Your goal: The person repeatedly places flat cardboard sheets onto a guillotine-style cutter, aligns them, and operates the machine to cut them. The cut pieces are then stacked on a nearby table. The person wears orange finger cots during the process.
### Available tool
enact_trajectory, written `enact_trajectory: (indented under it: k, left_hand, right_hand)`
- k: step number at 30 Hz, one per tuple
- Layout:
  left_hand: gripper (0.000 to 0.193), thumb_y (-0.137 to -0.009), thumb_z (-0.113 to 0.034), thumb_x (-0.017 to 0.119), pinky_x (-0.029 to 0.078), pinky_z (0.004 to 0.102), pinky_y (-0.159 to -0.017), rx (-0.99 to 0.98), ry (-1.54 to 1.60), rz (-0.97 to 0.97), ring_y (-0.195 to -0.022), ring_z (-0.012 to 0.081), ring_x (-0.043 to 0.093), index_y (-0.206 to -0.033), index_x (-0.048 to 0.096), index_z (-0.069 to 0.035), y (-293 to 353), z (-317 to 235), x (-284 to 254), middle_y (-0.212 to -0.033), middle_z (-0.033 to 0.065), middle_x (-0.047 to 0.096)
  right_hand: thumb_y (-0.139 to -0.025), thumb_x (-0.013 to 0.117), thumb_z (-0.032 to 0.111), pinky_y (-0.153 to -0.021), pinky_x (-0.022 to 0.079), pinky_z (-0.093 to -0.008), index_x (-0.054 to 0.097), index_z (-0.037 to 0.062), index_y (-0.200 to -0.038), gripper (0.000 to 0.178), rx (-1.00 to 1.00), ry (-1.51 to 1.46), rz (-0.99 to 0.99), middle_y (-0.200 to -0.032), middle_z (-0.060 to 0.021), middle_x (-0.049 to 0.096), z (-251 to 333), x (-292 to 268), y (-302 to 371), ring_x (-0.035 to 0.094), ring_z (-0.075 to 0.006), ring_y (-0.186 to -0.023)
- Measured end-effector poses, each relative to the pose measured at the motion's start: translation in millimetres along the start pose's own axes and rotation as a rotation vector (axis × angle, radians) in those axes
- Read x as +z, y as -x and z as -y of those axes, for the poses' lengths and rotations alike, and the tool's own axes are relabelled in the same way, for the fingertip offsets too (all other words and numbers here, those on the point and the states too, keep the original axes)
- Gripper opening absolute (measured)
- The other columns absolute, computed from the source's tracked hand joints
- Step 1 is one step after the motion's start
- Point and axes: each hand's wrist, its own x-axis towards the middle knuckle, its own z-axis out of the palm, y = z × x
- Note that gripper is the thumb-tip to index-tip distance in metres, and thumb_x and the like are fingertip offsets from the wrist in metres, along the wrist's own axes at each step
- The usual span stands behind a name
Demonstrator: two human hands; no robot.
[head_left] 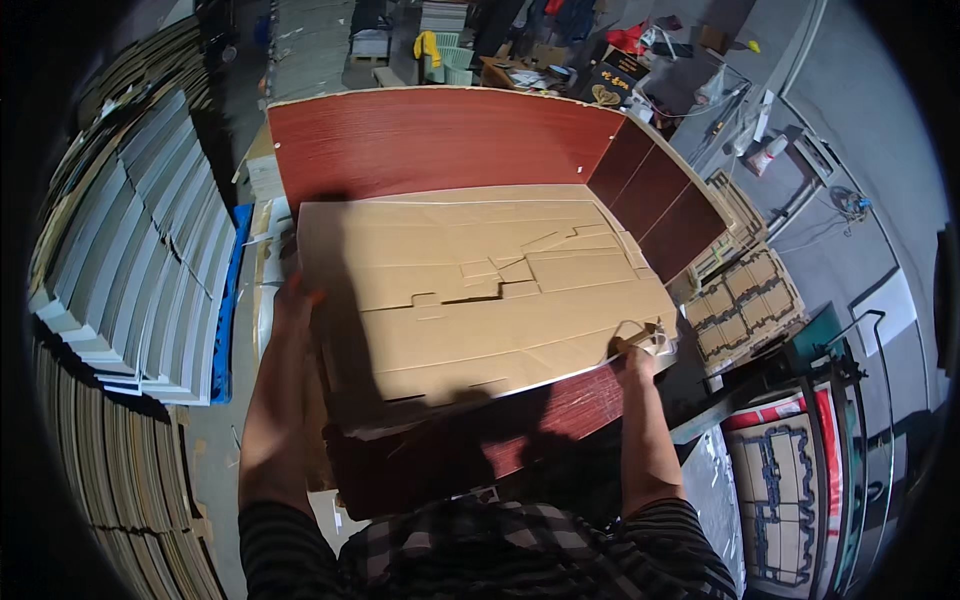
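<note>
A wide brown die-cut cardboard sheet (450, 270) with cut slots and crease lines lies across a dark red wooden frame. The frame's far panel (440, 140) and right panel (660, 200) rise behind and beside it. Over the sheet's near right corner, my right hand (637, 360) is closed, next to a small folded bit of cardboard (645, 335). At the left edge, my left hand (298, 297) grips the sheet in shadow; its fingers are partly hidden. Below the sheet's near edge shows the red near panel (560, 415).
Tall stacks of grey-white board (150, 230) stand at my left beside a blue pallet (232, 300). Brown cardboard piles (110, 450) lie nearer. At the right are cut cardboard blanks (745, 305) and a metal-framed rack (860, 470). A cluttered table (530, 75) stands at the back.
</note>
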Motion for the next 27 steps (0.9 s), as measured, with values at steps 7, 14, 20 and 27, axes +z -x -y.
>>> enact_trajectory:
  k: [7,14,20,27]
  left_hand:
    - [0.047,-0.091,-0.006,0.044,0.049,0.0359,-0.092,-0.114,0.295,0.037,-0.111,0.0262,0.058,-0.138,0.044,0.000,18,-4,3,-0.125,0.0149,0.058]
    - [0.043,-0.088,0.001,0.045,0.050,0.0350,-0.091,0.154,0.247,0.058,-0.108,0.0249,0.060,-0.130,0.054,0.000,-15,-2,16,-0.120,0.0140,0.062]
    - [0.043,-0.084,0.001,0.051,0.050,0.0316,-0.087,0.171,0.154,-0.097,-0.099,0.0221,0.062,-0.126,0.057,-0.001,-43,25,9,-0.116,0.0126,0.063]
    - [0.042,-0.077,-0.004,0.063,0.049,0.0304,-0.079,0.171,-0.265,0.058,-0.093,0.0200,0.063,-0.119,0.061,0.001,-64,45,-18,-0.107,0.0118,0.067]
  right_hand:
    - [-0.085,0.050,-0.001,-0.069,0.054,-0.0345,0.060,0.0004,-0.110,0.026,-0.254,0.293,-0.246,-0.093,-0.0091,0.066,-5,7,54,0.065,-0.0224,-0.081]
    - [-0.087,0.054,-0.003,-0.076,0.055,-0.0319,0.060,-0.0035,-0.114,0.028,-0.181,0.050,-0.160,-0.107,-0.0125,0.066,13,28,47,0.067,-0.0247,-0.092]
    - [-0.081,0.057,-0.004,-0.074,0.053,-0.0327,0.062,-0.0089,-0.105,0.025,-0.244,0.295,-0.092,-0.101,-0.0137,0.067,8,36,46,0.066,-0.0224,-0.090]
    - [-0.076,0.054,-0.006,-0.063,0.049,-0.0271,0.067,-0.0049,-0.092,0.021,-0.454,0.479,0.006,-0.080,-0.0071,0.067,-5,29,10,0.062,-0.0149,-0.071]
